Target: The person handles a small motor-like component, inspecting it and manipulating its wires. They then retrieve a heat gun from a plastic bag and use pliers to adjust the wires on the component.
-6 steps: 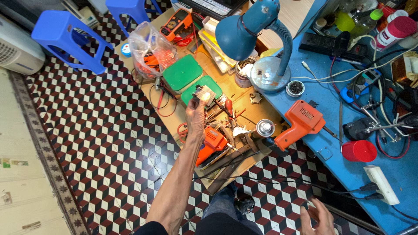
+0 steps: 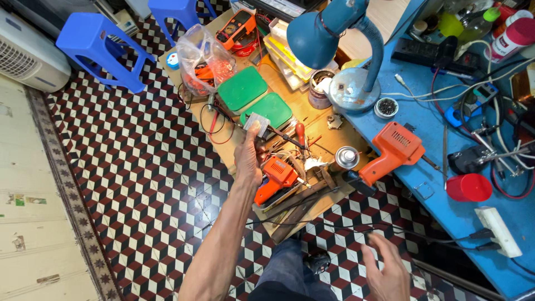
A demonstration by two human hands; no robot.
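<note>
Up front, left hand [image 2: 249, 159] pinches grey block [image 2: 257, 124].

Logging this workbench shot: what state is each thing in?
left hand: holding small grey rectangular block
right hand: open, empty
two green flat plastic cases: closed
blue desk lamp: head tilted down
red plastic cup: lying on its side

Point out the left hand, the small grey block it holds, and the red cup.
left hand [image 2: 248, 163], head view, back of the hand
grey block [image 2: 256, 123], head view, its top face
red cup [image 2: 469, 187], head view, its side
</note>
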